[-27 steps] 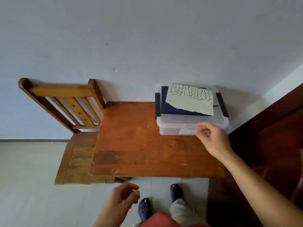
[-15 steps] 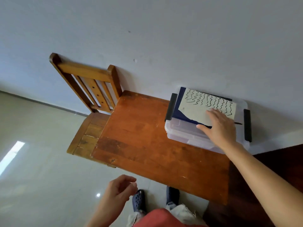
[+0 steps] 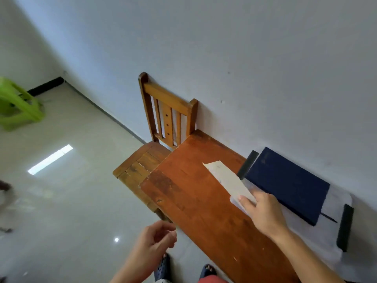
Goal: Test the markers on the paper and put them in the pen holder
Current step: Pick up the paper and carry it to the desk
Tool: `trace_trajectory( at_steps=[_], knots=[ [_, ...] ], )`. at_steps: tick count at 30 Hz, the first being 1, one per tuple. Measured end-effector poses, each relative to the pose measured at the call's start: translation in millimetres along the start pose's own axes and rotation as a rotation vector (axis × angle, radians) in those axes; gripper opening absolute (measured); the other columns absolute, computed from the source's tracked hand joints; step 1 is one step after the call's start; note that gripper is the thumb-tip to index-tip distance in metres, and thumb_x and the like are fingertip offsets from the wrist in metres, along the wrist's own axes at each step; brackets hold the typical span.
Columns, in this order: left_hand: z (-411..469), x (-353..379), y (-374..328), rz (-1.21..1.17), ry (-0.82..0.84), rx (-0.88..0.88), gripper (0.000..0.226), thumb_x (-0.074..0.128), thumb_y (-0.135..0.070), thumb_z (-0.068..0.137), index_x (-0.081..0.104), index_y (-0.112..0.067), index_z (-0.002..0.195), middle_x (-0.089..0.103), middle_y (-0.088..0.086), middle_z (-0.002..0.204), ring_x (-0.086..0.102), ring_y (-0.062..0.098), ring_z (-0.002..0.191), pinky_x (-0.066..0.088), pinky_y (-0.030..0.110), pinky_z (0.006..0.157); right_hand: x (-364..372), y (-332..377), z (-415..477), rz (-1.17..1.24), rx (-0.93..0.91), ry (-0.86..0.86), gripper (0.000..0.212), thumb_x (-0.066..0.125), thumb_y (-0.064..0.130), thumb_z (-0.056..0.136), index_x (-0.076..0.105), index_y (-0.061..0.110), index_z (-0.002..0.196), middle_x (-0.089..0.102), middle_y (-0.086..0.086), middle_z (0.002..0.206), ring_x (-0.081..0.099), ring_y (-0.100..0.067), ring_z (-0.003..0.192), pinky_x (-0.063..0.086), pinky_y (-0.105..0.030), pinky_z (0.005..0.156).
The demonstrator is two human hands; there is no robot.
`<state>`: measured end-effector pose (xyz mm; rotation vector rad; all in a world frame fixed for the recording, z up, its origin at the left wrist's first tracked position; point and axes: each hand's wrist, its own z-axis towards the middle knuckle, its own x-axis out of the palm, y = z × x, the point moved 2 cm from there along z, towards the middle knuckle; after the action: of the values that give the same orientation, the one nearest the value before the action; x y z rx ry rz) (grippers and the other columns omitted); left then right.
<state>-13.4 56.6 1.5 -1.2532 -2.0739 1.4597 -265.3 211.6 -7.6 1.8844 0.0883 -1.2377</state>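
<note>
Paper (image 3: 226,179) in right hand (image 3: 265,214), seemingly pinched

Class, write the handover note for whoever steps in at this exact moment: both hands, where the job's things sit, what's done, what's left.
Right hand: pinching the paper, held above the wooden table.
Left hand: empty, loosely curled, off the table's near edge.
Blue notebook lies on the lidded clear plastic box, a thin black pen-like item beside it.
No pen holder in view.
Done: paper picked up.
Left: lay paper down, test markers, put them in the holder.

A worn wooden table (image 3: 195,203) is shown against the wall; a clear lidded storage box (image 3: 334,237) is set at its 3 o'clock end.
</note>
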Motion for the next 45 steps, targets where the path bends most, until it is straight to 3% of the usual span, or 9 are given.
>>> trace_trajectory(
  at_steps=[5, 12, 20, 23, 28, 32, 36, 41, 45],
  knots=[
    [-28.2, -50.0, 9.3, -0.119, -0.213, -0.041, 0.026, 0.061, -0.030, 0.067, 0.064, -0.011, 0.084, 0.069, 0.008, 0.067, 0.062, 0.013, 0.062, 0.045, 0.023, 0.054, 35.2, 78.5, 19.3, 0.159, -0.120, 0.213, 0.018, 0.064, 0.035, 0.089, 0.061, 0.031, 0.106, 0.065, 0.019, 0.098, 0.065, -0.004, 0.081, 0.058, -0.016, 0.068],
    [-65.8, -147.1, 39.3, -0.194, -0.480, -0.011, 0.026, 0.062, -0.030, 0.066, 0.065, -0.011, 0.083, 0.071, 0.010, 0.070, 0.065, 0.016, 0.063, 0.046, 0.025, 0.054, 85.0, 190.7, 43.0, 0.147, -0.339, 0.284, 0.009, 0.066, 0.025, 0.090, 0.073, 0.022, 0.086, 0.076, 0.010, 0.081, 0.071, -0.006, 0.072, 0.053, -0.017, 0.053],
    [-116.8, -269.6, 92.4, -0.275, -0.634, -0.101, 0.030, 0.062, -0.029, 0.064, 0.065, -0.008, 0.085, 0.072, 0.011, 0.071, 0.066, 0.015, 0.062, 0.046, 0.025, 0.053, 180.8, 318.7, 37.8, 0.137, -0.481, 0.430, 0.012, 0.068, 0.025, 0.089, 0.068, 0.033, 0.080, 0.074, 0.014, 0.071, 0.071, -0.002, 0.068, 0.054, -0.019, 0.050],
    [-128.5, -303.6, 109.7, -0.295, -0.667, -0.147, 0.032, 0.062, -0.030, 0.064, 0.065, -0.007, 0.085, 0.071, 0.015, 0.074, 0.066, 0.016, 0.062, 0.045, 0.025, 0.053, 218.2, 349.7, 32.6, 0.112, -0.501, 0.521, 0.009, 0.067, 0.036, 0.087, 0.067, 0.030, 0.081, 0.074, 0.010, 0.080, 0.072, -0.011, 0.071, 0.060, -0.026, 0.056],
    [-112.4, -352.0, 126.6, -0.324, -0.677, -0.172, 0.025, 0.065, -0.025, 0.070, 0.064, -0.005, 0.086, 0.071, 0.018, 0.076, 0.065, 0.017, 0.062, 0.045, 0.024, 0.053, 261.1, 383.4, 46.7, 0.070, -0.530, 0.593, 0.050, 0.054, 0.069, 0.080, 0.065, 0.020, 0.076, 0.073, 0.008, 0.075, 0.072, -0.014, 0.067, 0.060, -0.029, 0.051],
    [-75.5, -397.2, 128.0, -0.347, -0.682, -0.173, 0.030, 0.062, -0.027, 0.065, 0.064, -0.005, 0.085, 0.070, 0.018, 0.075, 0.065, 0.016, 0.062, 0.045, 0.023, 0.053, 288.8, 410.8, 90.3, 0.045, -0.482, 0.560, 0.042, 0.055, 0.062, 0.082, 0.068, 0.021, 0.076, 0.074, 0.012, 0.078, 0.072, -0.014, 0.068, 0.061, -0.038, 0.053],
    [-26.1, -462.5, 124.9, -0.346, -0.698, -0.192, 0.032, 0.062, -0.029, 0.063, 0.065, -0.006, 0.086, 0.071, 0.017, 0.075, 0.065, 0.016, 0.063, 0.045, 0.025, 0.055, 326.2, 461.5, 150.7, 0.046, -0.444, 0.550, 0.018, 0.065, 0.037, 0.089, 0.069, 0.029, 0.074, 0.074, 0.008, 0.072, 0.072, -0.014, 0.066, 0.059, -0.032, 0.051],
    [31.6, -550.2, 110.0, -0.316, -0.711, -0.195, 0.022, 0.066, -0.021, 0.074, 0.064, -0.004, 0.088, 0.070, 0.021, 0.077, 0.064, 0.013, 0.062, 0.046, 0.019, 0.052, 377.9, 549.7, 218.9, 0.020, -0.477, 0.590, 0.022, 0.065, 0.037, 0.089, 0.068, 0.022, 0.074, 0.073, 0.003, 0.072, 0.070, -0.014, 0.063, 0.056, -0.028, 0.050],
    [65.3, -604.3, 115.3, -0.281, -0.715, -0.196, 0.005, 0.063, -0.001, 0.082, 0.064, -0.001, 0.086, 0.068, 0.025, 0.076, 0.062, 0.011, 0.058, 0.045, 0.014, 0.052, 417.6, 617.2, 269.9, -0.013, -0.516, 0.631, 0.029, 0.066, 0.035, 0.088, 0.068, 0.011, 0.073, 0.073, 0.002, 0.067, 0.069, -0.012, 0.059, 0.058, -0.037, 0.052]
  ],
)
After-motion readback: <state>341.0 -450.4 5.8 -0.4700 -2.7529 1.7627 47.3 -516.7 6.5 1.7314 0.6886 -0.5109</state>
